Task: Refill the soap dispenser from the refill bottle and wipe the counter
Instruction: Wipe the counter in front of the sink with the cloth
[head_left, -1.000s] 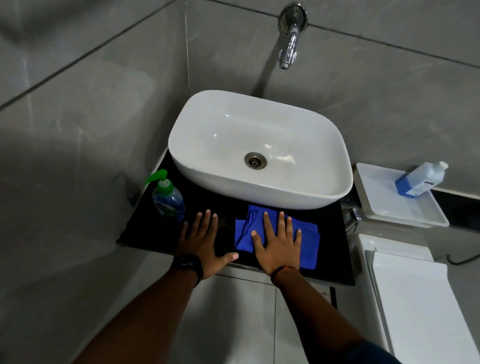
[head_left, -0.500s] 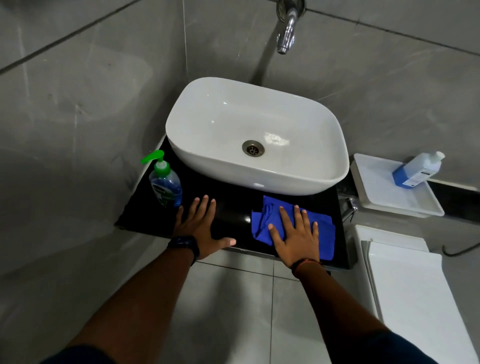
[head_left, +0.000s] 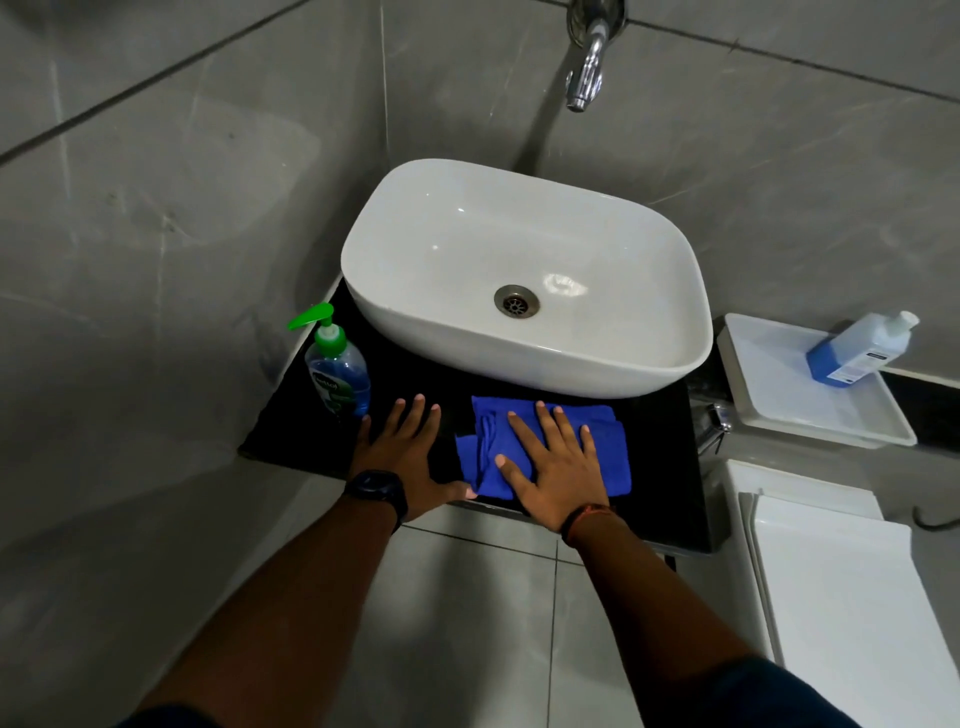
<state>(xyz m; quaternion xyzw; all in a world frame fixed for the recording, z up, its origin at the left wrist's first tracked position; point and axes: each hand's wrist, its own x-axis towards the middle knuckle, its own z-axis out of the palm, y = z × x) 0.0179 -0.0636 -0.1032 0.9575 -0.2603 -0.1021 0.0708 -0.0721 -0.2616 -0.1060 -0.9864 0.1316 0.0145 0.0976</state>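
A soap dispenser (head_left: 337, 371) with a green pump and blue liquid stands at the left end of the black counter (head_left: 291, 441). The refill bottle (head_left: 860, 349), white with blue liquid, lies tilted in a white tray (head_left: 779, 410) at the right. A blue cloth (head_left: 613, 447) is spread on the counter in front of the sink. My right hand (head_left: 553, 462) lies flat on the cloth, fingers spread. My left hand (head_left: 402, 457) rests flat on the bare counter just right of the dispenser, holding nothing.
A white basin sink (head_left: 524, 270) sits on the counter under a chrome wall tap (head_left: 587, 67). Grey tiled walls close in at the left and back. A white toilet cistern (head_left: 831, 587) stands at the lower right, below the tray.
My right hand slid the blue cloth to the right along the counter and then back toward the left hand. My left hand stayed flat in place.
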